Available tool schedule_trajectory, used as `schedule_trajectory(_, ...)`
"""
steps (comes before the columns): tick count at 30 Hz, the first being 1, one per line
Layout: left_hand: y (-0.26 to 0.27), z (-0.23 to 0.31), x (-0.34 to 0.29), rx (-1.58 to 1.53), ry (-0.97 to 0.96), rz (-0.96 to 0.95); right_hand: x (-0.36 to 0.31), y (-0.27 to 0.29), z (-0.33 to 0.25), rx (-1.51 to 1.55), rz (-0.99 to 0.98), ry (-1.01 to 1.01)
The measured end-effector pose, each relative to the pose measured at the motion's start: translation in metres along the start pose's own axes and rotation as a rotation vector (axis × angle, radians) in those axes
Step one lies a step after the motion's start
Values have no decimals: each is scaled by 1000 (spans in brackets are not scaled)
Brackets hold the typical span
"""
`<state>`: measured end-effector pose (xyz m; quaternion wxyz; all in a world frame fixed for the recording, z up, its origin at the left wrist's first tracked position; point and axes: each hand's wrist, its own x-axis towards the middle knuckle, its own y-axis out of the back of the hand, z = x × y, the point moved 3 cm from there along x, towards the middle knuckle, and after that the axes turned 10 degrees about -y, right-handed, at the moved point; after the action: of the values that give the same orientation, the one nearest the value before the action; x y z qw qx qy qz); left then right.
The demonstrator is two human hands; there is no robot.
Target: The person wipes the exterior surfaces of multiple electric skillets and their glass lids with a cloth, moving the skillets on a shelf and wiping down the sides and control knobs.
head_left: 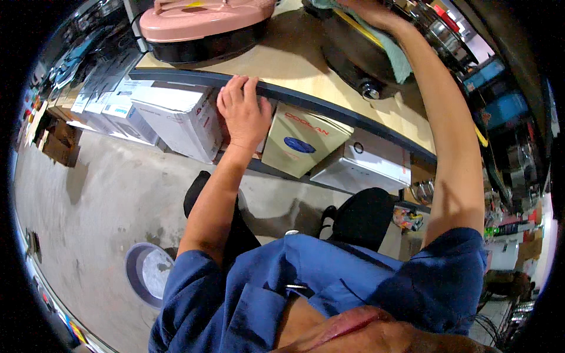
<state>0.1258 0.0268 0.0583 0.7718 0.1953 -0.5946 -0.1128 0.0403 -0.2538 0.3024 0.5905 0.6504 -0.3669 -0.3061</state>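
My left hand (242,112) is hooked over the dark front edge (194,77) of the shelf, its fingers bent over the top. At the upper picture edge my right hand (371,13) is partly cut off. It presses a pale green cloth (395,57) onto a black round appliance or pan (347,50), whose exact kind I cannot make out. A yellow strip runs along that black thing beside the cloth, and a small shiny knob (369,91) sits at its near end. To the left stands a pink-lidded electric pan (206,25) with a black base.
Below the shelf top are white boxes (182,115), a cream box (303,138) and another white box (365,162). A purple basin (130,276) stands on the concrete floor at my left. Shelves with metal pots (438,32) rise at the right. An open carton (60,141) lies far left.
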Motion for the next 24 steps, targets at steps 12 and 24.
schedule_trajectory(12, 0, 10, 2, -11, -29, -54, -98, 6, 187, 144, 200, 177)
schedule_trajectory(24, -10, 25, 4, -72, 30, -31, 97, 31, 312, 41, 435, -19)
